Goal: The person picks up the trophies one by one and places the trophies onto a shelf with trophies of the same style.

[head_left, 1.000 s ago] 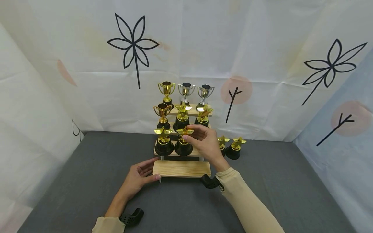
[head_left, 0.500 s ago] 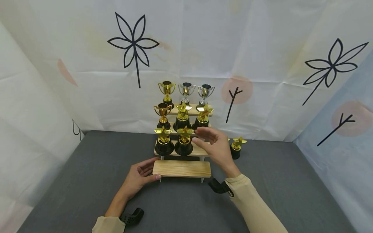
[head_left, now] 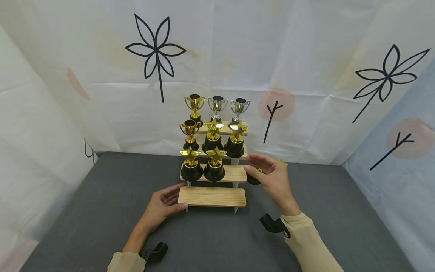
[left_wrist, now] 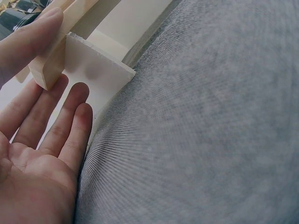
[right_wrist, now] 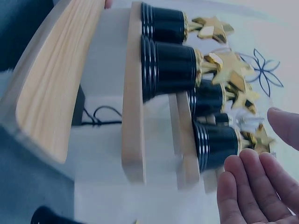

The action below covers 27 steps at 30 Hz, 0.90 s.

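Observation:
A tiered wooden display stand [head_left: 212,196] rises in steps on the dark table. My left hand [head_left: 159,207] grips the left end of its lowest board, thumb over the edge and fingertips against the end, as the left wrist view shows. Two gold star trophies [head_left: 215,166] with black bases occupy the tier above. My right hand [head_left: 272,179] hovers right of the stand, fingers loosely bent, holding nothing. Behind that hand, a black-based trophy [head_left: 253,180] is partly hidden, and a gold star tip [head_left: 283,162] peeks out.
Higher up stand a copper-gold cup [head_left: 189,130] with two more star trophies [head_left: 236,139], then a gold cup [head_left: 195,105] and two silver cups [head_left: 239,107] on the top board. A white patterned cloth [head_left: 217,45] hangs behind the grey tabletop [head_left: 217,241].
My right hand has let go of the second star trophy on the lower tier and moved right, past the stand's edge. My left hand has stayed put.

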Available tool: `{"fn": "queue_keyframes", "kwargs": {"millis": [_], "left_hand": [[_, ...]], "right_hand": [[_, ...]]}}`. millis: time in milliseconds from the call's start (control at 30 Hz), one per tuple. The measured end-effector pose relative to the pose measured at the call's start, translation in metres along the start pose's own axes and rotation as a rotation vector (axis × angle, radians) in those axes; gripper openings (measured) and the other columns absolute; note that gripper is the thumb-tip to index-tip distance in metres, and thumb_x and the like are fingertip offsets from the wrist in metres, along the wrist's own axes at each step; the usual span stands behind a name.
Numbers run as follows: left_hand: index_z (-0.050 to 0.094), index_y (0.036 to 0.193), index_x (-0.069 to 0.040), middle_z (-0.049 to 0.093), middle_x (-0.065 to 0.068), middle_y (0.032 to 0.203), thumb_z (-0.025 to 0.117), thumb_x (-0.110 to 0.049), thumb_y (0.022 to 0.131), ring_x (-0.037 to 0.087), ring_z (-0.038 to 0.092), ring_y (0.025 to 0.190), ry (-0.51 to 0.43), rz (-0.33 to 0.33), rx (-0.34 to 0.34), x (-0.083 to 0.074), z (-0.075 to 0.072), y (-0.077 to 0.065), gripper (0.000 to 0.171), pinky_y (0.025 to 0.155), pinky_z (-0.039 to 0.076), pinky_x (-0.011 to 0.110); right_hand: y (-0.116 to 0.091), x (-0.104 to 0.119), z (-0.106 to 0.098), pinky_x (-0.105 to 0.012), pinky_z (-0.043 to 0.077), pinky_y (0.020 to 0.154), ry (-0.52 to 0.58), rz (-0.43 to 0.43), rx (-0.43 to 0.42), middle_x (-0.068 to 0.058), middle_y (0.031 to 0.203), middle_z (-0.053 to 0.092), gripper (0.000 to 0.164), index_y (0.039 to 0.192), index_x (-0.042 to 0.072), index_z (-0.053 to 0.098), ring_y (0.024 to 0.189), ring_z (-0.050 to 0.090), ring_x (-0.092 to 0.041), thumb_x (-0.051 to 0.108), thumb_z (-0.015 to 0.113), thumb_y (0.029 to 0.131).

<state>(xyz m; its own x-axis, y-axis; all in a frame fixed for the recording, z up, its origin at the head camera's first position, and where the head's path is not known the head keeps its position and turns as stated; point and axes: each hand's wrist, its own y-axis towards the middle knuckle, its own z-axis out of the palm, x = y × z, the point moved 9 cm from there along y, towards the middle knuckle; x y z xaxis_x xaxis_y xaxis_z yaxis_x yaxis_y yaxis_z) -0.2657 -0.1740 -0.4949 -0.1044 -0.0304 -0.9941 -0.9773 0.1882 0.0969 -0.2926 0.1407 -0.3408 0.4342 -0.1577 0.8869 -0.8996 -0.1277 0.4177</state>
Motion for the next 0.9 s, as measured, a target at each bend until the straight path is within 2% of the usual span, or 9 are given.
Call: {"fn": "queue_keyframes", "kwargs": {"millis": [167, 300, 467, 700, 900], "left_hand": [[0.053, 0.145, 0.001, 0.054, 0.019, 0.146, 0.085, -0.004, 0.082, 0.018, 0.058, 0.127, 0.0, 0.0, 0.001, 0.0, 0.0, 0.0, 0.071, 0.104, 0.05, 0.023], [0.052, 0.145, 0.001, 0.054, 0.019, 0.146, 0.085, -0.004, 0.082, 0.018, 0.059, 0.127, -0.006, 0.0, 0.004, 0.001, 0.0, 0.0, 0.071, 0.104, 0.05, 0.023], [0.053, 0.145, 0.0, 0.054, 0.019, 0.146, 0.085, -0.004, 0.082, 0.019, 0.058, 0.128, -0.006, 0.004, 0.005, 0.0, 0.0, -0.001, 0.071, 0.104, 0.049, 0.023], [0.053, 0.145, 0.0, 0.054, 0.02, 0.145, 0.084, -0.004, 0.083, 0.021, 0.058, 0.128, 0.003, 0.0, 0.003, 0.001, -0.001, -0.001, 0.07, 0.104, 0.049, 0.023], [0.053, 0.146, -0.001, 0.054, 0.019, 0.146, 0.084, -0.004, 0.083, 0.024, 0.056, 0.13, 0.004, 0.001, 0.005, 0.0, 0.0, -0.001, 0.07, 0.105, 0.049, 0.024]], "right_hand": [[-0.002, -0.008, -0.022, -0.026, 0.056, 0.096, -0.031, 0.009, -0.053, -0.024, 0.118, 0.069, 0.038, 0.123, -0.009, 0.066, 0.108, 0.068, -0.024, -0.001, 0.078, 0.088], [-0.005, -0.015, -0.038, -0.023, 0.055, 0.095, -0.074, 0.031, -0.092, -0.026, 0.118, 0.068, 0.036, 0.122, -0.008, 0.067, 0.105, 0.069, -0.014, 0.0, 0.078, 0.089], [-0.005, -0.022, -0.056, -0.021, 0.055, 0.095, -0.098, 0.043, -0.133, -0.027, 0.118, 0.068, 0.035, 0.121, -0.009, 0.067, 0.102, 0.069, -0.008, 0.001, 0.078, 0.089], [-0.005, -0.032, -0.079, -0.02, 0.054, 0.095, -0.117, 0.051, -0.2, -0.023, 0.115, 0.07, 0.035, 0.12, -0.011, 0.067, 0.101, 0.069, -0.009, -0.001, 0.078, 0.088], [-0.006, -0.042, -0.096, -0.018, 0.053, 0.095, -0.165, 0.069, -0.259, -0.021, 0.118, 0.07, 0.038, 0.123, -0.008, 0.067, 0.101, 0.068, -0.005, 0.0, 0.079, 0.088]]}}
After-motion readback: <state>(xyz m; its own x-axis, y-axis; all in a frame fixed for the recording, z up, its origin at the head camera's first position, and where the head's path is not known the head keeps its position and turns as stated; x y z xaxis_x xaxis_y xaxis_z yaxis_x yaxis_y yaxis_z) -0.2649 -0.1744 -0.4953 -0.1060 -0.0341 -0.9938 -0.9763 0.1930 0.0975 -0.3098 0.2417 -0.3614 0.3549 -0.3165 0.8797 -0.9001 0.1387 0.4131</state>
